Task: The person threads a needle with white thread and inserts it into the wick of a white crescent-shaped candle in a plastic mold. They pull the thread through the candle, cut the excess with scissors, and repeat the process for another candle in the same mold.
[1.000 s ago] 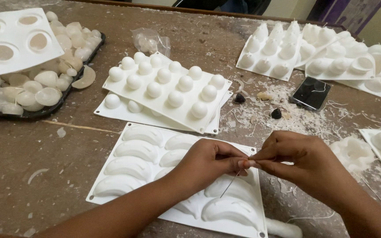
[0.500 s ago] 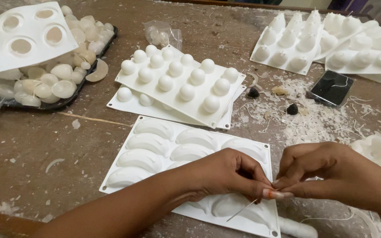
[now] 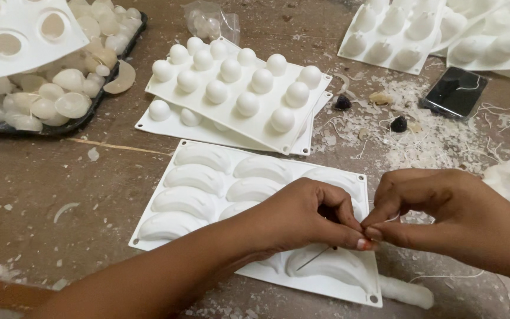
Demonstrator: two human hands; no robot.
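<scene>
Left side: bare wooden table (image 3: 36, 177) is left open for passage.
Ahead: blocked by stacked ball moulds (image 3: 237, 88).
Beneath hands: covered by crescent mould (image 3: 208, 177).
Right: strewn with wax shavings (image 3: 426, 139).

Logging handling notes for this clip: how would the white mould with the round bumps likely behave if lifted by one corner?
The dome mould looks thin and rubbery, so it would probably sag. It seems light for its size: mostly hollow bumps. It rests skewed on a second mould, so a push might slide it.
</scene>
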